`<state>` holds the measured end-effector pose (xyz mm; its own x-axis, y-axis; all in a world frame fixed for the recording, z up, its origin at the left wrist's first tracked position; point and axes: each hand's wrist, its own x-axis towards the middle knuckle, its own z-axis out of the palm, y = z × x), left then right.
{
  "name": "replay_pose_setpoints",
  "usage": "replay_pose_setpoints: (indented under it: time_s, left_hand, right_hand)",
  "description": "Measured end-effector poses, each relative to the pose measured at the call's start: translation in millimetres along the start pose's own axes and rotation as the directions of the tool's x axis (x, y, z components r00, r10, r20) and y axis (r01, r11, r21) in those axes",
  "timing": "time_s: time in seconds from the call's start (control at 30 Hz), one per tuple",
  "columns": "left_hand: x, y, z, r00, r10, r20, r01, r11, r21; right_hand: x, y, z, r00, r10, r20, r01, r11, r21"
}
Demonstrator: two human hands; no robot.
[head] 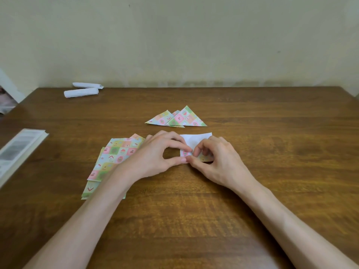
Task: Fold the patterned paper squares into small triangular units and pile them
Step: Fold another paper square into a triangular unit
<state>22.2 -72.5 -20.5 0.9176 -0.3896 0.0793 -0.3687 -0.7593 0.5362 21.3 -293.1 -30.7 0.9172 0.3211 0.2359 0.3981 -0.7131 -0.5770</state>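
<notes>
Paper square [196, 141] white side up on worktop [174, 220], near edge pinched by left hand [155, 152] and right hand [219, 160] together; pile of triangles [180, 119] straight beyond.

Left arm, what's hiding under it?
A stack of patterned paper squares lies on the table under the left forearm. The arm covers the stack's right side, so how far it reaches cannot be seen.

The brown wooden worktop [272, 152] carries a fanned stack of patterned squares [116, 154] left of centre, with a small pile of folded triangles [178, 118] farther back. A half-folded sheet [194, 140] lies white side up just right of the stack. Two white paper rolls [81, 92] rest at the far edge and a pale flat object [17, 150] at the left.
</notes>
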Motion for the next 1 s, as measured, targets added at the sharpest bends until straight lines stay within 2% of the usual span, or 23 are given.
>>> replay_pose_setpoints:
  time_s: [0.67, 1.0]
  left_hand:
    - [-3.2, 1.7, -5.4, 0.999, 0.016, 0.037, -0.018, 0.999, 0.036]
    - [-2.0, 0.7, -5.4, 0.999, 0.007, 0.040, -0.007, 1.000, -0.003]
  right_hand:
    - [1.9, -6.3, 0.7, 0.997, 0.068, 0.040, -0.065, 0.996, -0.065]
    - [2.2, -8.8, 1.1, 0.995, 0.090, 0.050, -0.087, 0.994, -0.062]
